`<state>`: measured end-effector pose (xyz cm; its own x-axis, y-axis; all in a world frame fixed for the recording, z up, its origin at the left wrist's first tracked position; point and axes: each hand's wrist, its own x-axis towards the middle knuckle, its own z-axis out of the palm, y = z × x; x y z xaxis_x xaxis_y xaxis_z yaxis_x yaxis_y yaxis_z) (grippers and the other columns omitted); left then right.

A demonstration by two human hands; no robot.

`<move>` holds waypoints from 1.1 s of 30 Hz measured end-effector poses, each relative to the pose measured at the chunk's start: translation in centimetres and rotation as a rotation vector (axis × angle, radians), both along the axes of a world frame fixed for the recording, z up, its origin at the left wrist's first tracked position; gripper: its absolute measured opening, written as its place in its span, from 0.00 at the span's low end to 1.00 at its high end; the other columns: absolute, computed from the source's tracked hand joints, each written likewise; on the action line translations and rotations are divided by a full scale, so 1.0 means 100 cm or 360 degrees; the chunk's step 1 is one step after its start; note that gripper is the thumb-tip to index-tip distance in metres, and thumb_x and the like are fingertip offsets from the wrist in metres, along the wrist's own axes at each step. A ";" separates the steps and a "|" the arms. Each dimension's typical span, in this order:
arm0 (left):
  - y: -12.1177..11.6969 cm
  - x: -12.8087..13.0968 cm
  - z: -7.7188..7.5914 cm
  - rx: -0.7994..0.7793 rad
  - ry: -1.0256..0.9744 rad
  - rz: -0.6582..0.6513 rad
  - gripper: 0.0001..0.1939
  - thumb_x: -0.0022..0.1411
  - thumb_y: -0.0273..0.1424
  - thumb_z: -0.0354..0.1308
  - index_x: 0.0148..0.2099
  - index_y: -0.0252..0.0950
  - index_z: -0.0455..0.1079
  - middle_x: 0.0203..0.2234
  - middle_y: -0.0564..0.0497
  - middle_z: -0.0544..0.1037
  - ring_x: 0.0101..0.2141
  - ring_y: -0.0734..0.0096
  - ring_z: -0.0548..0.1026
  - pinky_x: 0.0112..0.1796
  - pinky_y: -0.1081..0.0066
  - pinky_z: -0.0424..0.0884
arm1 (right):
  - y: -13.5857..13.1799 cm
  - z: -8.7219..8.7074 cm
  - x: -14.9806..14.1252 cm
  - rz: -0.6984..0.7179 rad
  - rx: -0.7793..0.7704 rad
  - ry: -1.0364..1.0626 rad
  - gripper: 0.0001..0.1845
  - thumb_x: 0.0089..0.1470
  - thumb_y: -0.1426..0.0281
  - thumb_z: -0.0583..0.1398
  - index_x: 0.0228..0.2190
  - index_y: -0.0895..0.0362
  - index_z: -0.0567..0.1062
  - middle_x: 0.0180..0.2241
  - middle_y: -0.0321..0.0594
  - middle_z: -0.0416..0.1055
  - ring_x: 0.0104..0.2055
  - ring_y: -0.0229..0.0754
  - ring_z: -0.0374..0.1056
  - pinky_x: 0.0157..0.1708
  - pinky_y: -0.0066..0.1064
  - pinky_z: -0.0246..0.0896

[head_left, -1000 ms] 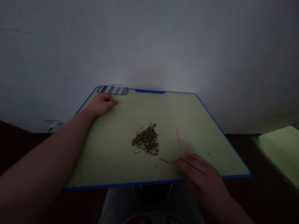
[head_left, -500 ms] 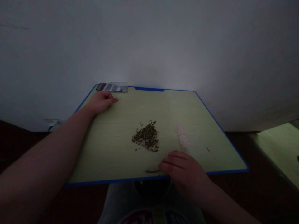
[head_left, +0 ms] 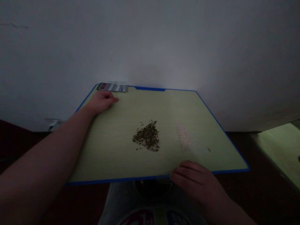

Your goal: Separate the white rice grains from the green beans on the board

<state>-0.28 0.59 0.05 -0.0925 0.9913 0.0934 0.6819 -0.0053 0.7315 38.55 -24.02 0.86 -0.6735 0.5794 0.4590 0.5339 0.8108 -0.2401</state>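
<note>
My left hand rests on the far left of the blue-edged folding table, fingers curled in and thumb pointing right, with nothing visible in it. Just behind it lies a phone with a lit screen. My right hand is at the near edge, fingers bent and pressed together; its thumb and whatever it may hold are hidden. A pile of small dark green beans, with pale grains among them, lies mid-table. To its right is a long heap of white, rice-like grains.
A small dark sliver lies on the right of the table. Under the near edge, a dark round container sits partly hidden at my lap. A wall stands behind the table. Another pale surface is at the far right.
My right hand has moved right and toward me, away from the white grains. The thin dark strip by its fingertips no longer shows on the table. My left hand has stayed put.
</note>
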 end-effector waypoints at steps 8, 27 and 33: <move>-0.001 0.002 0.001 0.0005 0.0025 -0.0011 0.18 0.52 0.44 0.63 0.23 0.39 0.62 0.16 0.56 0.62 0.21 0.74 0.58 0.24 0.69 0.55 | 0.002 0.004 0.005 -0.0195 0.0193 -0.0006 0.22 0.54 0.85 0.53 0.44 0.56 0.77 0.37 0.39 0.84 0.37 0.43 0.79 0.41 0.32 0.76; -0.001 0.002 0.001 -0.0028 0.0048 0.0005 0.17 0.53 0.44 0.62 0.23 0.39 0.62 0.18 0.54 0.62 0.21 0.73 0.58 0.24 0.69 0.55 | 0.010 -0.018 0.029 -0.0506 0.0338 -0.0121 0.23 0.59 0.82 0.55 0.51 0.57 0.79 0.38 0.44 0.83 0.37 0.46 0.77 0.39 0.38 0.79; -0.004 0.004 0.005 -0.0005 0.0045 -0.0023 0.17 0.52 0.44 0.61 0.22 0.39 0.61 0.17 0.55 0.61 0.21 0.73 0.58 0.24 0.69 0.55 | 0.033 -0.013 0.037 -0.0467 0.0325 -0.0094 0.19 0.61 0.82 0.55 0.47 0.58 0.80 0.38 0.45 0.83 0.37 0.47 0.78 0.38 0.40 0.78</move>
<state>0.12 0.22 0.58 -0.0757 0.9928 0.0926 0.7021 -0.0129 0.7119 42.26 -20.70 -0.43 -0.5208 0.6524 0.5506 0.7592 0.6489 -0.0507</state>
